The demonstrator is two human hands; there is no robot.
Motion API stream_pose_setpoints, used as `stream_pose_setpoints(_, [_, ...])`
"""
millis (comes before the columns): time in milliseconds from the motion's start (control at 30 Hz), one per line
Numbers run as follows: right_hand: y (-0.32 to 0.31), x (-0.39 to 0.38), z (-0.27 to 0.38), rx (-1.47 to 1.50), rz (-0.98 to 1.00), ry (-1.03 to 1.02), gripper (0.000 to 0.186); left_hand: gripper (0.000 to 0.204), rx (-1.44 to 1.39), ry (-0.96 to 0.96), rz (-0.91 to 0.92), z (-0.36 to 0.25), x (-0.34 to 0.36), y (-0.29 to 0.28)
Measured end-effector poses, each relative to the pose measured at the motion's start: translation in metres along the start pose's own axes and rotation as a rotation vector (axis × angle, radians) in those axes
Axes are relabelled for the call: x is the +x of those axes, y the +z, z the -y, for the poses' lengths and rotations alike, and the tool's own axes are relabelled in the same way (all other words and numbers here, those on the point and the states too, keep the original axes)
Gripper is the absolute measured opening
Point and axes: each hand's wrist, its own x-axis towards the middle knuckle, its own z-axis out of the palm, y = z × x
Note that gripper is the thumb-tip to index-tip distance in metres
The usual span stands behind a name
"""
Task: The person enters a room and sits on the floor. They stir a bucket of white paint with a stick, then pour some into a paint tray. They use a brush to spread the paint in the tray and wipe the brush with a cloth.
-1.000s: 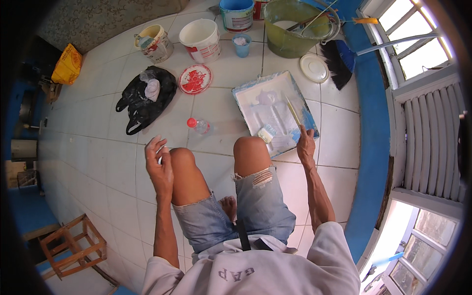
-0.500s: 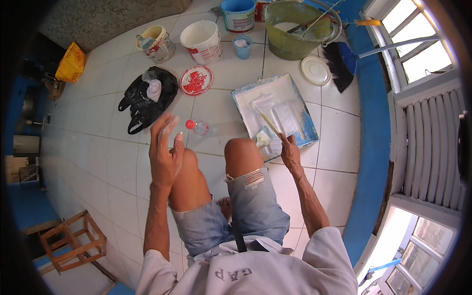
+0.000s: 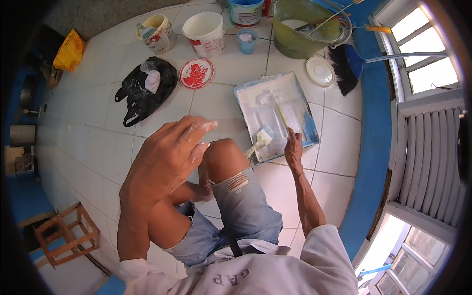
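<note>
A paint tray (image 3: 309,125) with blue-stained rims lies on the tiled floor and holds thick white material. My right hand (image 3: 294,147) grips a thin pale stick (image 3: 281,110), whose far end rests in that white material. Beside the stick, a paintbrush (image 3: 264,137) lies in the tray's near left part, its handle over the edge. My left hand (image 3: 169,155) is raised above my left knee with white smears on its fingertips. Its fingers are loosely bent, the thumb apart, and nothing shows between them. The red-capped clear bottle seen earlier is hidden now.
Left of the tray lie a black plastic bag (image 3: 162,98) and a red-stained lid (image 3: 196,73). Behind stand a white bucket (image 3: 204,42), a smaller bucket (image 3: 160,39), a light-blue cup (image 3: 247,43) and a green tub (image 3: 295,44). A white lid (image 3: 320,71) and broom (image 3: 346,69) sit right.
My left hand has come up closer and to the right, covering where the bottle stood. My left knee has swung outward. The paintbrush has turned in the tray; the stick has tilted.
</note>
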Motion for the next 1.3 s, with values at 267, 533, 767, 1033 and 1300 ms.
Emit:
stream_pose_setpoints(267, [-0.010,-0.010,0.019,0.053,0.167,-0.053,0.042,0.039,-0.110,-0.310,0.034,0.026,-0.014,-0.006])
stream_pose_setpoints(533, [-0.035,-0.006,0.009,0.005,0.148,-0.042,0.040,0.034,-0.128,-0.397,0.051,0.043,-0.014,-0.006])
stream_pose_setpoints(767, [-0.017,0.019,0.004,-0.047,0.119,-0.037,0.039,0.031,-0.102,-0.394,0.062,0.036,-0.022,-0.007])
stream_pose_setpoints(1033, [-0.029,0.016,-0.002,-0.074,0.020,0.068,0.043,0.029,-0.076,-0.389,0.033,0.041,-0.038,-0.008])
stream_pose_setpoints(1300, [-0.020,-0.005,0.022,0.017,0.135,0.003,0.040,0.029,-0.104,-0.395,0.045,0.037,-0.038,-0.009])
